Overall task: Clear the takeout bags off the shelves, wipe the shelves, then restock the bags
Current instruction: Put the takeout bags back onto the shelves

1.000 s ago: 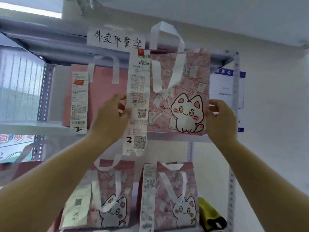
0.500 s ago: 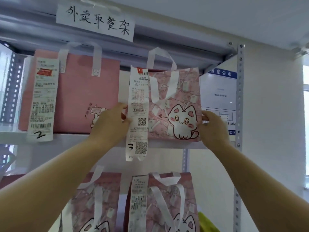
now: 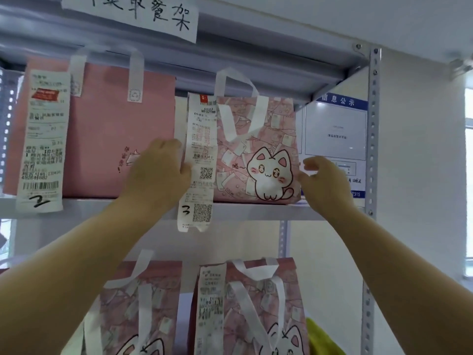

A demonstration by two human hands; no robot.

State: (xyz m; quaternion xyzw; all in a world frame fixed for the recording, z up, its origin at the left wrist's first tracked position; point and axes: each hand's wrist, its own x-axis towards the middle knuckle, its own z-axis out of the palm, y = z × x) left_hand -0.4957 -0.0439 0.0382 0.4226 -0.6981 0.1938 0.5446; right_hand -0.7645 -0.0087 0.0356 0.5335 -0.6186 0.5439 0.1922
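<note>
cat bag point(image 3: 256, 149) upright on shelf point(image 3: 76, 204) | hands – left point(image 3: 156, 175) touching, right point(image 3: 325, 183) just beside

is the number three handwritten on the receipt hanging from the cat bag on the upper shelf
Yes, a handwritten 3 sits beside the lower QR code on the receipt of the cat bag.

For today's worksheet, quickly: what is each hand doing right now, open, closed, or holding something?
Left hand: curled against the left edge of the cat bag; grip cannot be told.
Right hand: open, fingers off the bag's right edge.
</note>
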